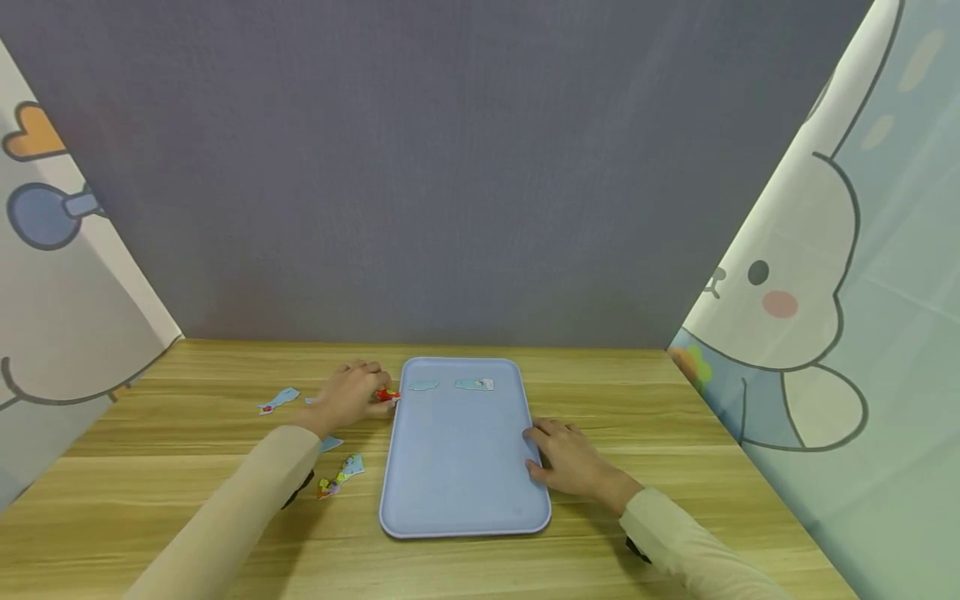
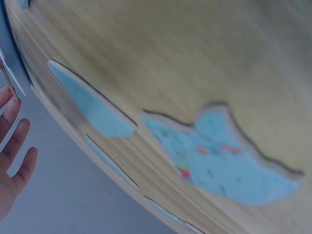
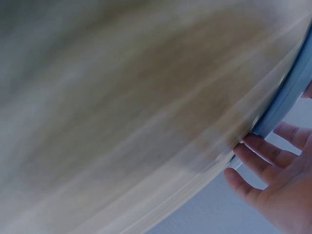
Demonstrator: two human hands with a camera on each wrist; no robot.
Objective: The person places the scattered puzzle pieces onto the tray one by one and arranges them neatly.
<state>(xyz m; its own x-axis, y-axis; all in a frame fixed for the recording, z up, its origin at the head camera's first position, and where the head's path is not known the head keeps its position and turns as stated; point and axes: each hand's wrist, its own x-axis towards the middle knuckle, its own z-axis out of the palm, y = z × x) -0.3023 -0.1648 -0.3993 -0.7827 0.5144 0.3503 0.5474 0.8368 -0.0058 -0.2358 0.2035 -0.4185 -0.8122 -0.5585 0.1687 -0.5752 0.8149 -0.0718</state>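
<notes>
My left hand is at the left edge of the pale blue tray, pinching a mostly red puzzle piece between thumb and fingers. In the left wrist view only the thin edge of that piece shows at the fingertips. Inside the tray, two light blue pieces, one at the upper left and one at the top middle, lie flat and apart. My right hand rests its relaxed fingers against the tray's right rim; the right wrist view shows the fingertips touching that rim.
Left of the tray, several puzzle pieces lie on the wooden table: a blue one, a multicoloured one and a blue one partly behind my left arm. A grey panel stands behind the table, with printed curtains on both sides.
</notes>
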